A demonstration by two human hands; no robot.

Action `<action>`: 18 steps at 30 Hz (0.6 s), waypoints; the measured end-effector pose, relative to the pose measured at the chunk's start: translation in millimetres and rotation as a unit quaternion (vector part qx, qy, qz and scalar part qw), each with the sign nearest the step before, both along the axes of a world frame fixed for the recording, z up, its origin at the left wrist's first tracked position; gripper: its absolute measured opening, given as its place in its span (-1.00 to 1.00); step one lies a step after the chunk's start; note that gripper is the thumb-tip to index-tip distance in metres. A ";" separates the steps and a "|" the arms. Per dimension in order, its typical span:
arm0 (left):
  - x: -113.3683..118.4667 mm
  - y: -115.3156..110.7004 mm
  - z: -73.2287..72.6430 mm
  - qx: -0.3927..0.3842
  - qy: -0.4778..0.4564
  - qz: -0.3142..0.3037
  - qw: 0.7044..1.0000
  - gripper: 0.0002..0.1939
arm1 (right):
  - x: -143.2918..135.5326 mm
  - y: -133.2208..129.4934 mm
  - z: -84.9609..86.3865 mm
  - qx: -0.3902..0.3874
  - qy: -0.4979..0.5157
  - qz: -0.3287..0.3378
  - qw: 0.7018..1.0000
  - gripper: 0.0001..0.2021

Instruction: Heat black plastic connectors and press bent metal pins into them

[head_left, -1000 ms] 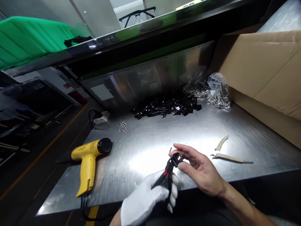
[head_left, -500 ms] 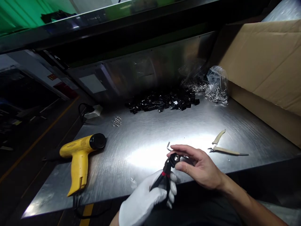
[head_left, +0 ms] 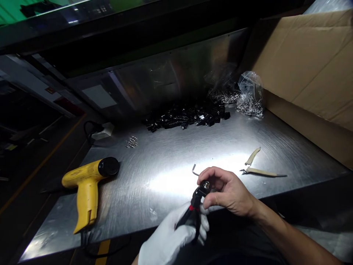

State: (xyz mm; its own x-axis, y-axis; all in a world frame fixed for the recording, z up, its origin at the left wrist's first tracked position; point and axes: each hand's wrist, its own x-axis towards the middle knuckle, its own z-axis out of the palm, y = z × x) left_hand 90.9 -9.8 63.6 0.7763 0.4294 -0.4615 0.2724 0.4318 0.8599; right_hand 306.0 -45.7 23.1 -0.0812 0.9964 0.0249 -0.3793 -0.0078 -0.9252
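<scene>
My left hand [head_left: 176, 230], in a white glove, is wrapped round black pliers [head_left: 190, 217] with red marks near the pivot. At the jaws of the pliers is a small black block [head_left: 204, 187] with a round metal fitting facing up. My bare right hand [head_left: 230, 191] curls round that block, index finger behind it and thumb at its lower right side. A bent hex key [head_left: 194, 169] lies on the metal table just beyond the right fingertips; part of it is hidden by the hand.
A yellow heat gun [head_left: 88, 184] lies at the left. Small metal pins [head_left: 131, 141] and a pile of black parts [head_left: 184, 117] are further back. Cutters with pale handles [head_left: 261, 172], a bag of metal parts [head_left: 250, 99] and a cardboard box [head_left: 309, 66] are at the right.
My right fingers have curled in closer round the black block. The pliers remain in my left hand. The whole view has shifted slightly, with table items appearing further left and mostly higher.
</scene>
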 end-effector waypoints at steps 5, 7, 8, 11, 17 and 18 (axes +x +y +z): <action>-5.0 -1.8 -3.0 -0.136 -0.075 -0.004 0.988 -0.57 | 6.1 2.3 2.1 -0.009 0.029 0.017 0.999 -0.54; -5.8 -1.8 -2.6 -0.152 -0.079 -0.005 0.985 -0.53 | 7.9 2.2 3.6 -0.013 0.021 0.012 1.000 -0.55; -5.7 -1.5 -1.3 -0.125 -0.066 -0.012 0.990 -0.56 | 8.1 1.8 4.2 -0.016 0.016 0.009 1.000 -0.55; -4.8 -0.5 5.2 -0.016 0.002 -0.043 0.999 -0.64 | 6.5 0.2 4.5 -0.024 0.005 0.002 1.000 -0.53; -4.1 -5.8 10.0 0.075 0.076 -0.042 0.993 -0.66 | -0.5 -1.0 -1.0 -0.012 -0.023 -0.037 0.999 -0.51; -3.5 -7.4 9.4 0.093 0.084 -0.037 0.991 -0.68 | -1.7 -1.0 -2.1 -0.009 -0.029 -0.045 0.999 -0.50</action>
State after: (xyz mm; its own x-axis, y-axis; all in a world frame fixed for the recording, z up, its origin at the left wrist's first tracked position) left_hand 87.4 -17.2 73.0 0.7282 0.4637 -0.5047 0.4437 0.2422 0.8628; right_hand 304.3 -46.8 21.0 0.0071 1.0000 0.0050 -0.3241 0.0070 -0.9460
